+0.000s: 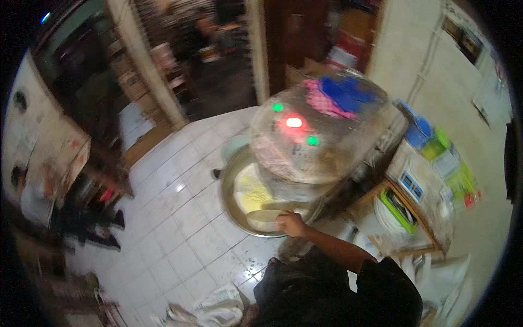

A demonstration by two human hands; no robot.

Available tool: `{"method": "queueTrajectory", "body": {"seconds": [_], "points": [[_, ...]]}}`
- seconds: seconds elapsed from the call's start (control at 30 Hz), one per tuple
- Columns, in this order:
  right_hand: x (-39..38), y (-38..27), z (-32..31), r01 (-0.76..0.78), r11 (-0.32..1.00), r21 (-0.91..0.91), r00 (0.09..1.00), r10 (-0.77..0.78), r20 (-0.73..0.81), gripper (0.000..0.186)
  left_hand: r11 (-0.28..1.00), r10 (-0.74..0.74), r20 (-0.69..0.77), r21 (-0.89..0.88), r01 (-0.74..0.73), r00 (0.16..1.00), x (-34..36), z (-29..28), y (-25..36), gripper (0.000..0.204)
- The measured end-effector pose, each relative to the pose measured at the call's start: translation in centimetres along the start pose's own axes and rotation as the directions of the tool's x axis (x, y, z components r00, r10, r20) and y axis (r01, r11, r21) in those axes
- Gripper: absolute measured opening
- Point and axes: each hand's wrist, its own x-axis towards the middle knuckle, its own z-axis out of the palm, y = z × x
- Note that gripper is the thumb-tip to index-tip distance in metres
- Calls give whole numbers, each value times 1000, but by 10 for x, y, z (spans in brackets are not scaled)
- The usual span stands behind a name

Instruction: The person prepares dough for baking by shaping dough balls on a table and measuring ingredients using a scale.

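Observation:
My right hand (290,222) is closed on a shallow pale bowl (258,219), held over the front of a large steel mixing bowl (226,205). The big bowl holds white powder (244,177) with pale yellow crumbly material (254,195) heaped on it. A large machine (289,152) with green and red lights overhangs the steel bowl and hides its back right part; a pink checked cloth (312,97) and a blue cloth (346,92) lie on top. My left hand is out of view.
At the left, another person (38,210) sits beside a worn table (76,155). Doorways stand behind, with cardboard boxes (139,101) nearby. Along the right wall are a worktop (430,207), a blue container (418,131) and green items (452,169). Sacks (218,305) lie on the tiled floor.

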Motion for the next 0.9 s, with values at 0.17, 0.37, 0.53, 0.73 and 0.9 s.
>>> {"method": "queueTrajectory", "body": {"seconds": [0.17,0.37,0.53,0.73,0.9], "points": [[-127,10,-122,83,994,-72,986,-93,-136,15,505,506,228,704,-500,832,73,-25,5,34],[-254,3,-289,-116,987,115,912,152,-381,15,922,-246,-178,-347,173,953,114,-18,147,40],[-336,70,-361,-289,955,-64,668,154,-728,12,967,-153,-36,-211,142,988,63,110,291,42],[-380,187,-409,-311,932,-185,609,46,-792,17,977,87,368,148,-151,926,37,223,384,42],[-382,234,-417,-254,955,-155,644,47,-764,18,978,203,134,29,-208,970,-23,250,408,42]]}}
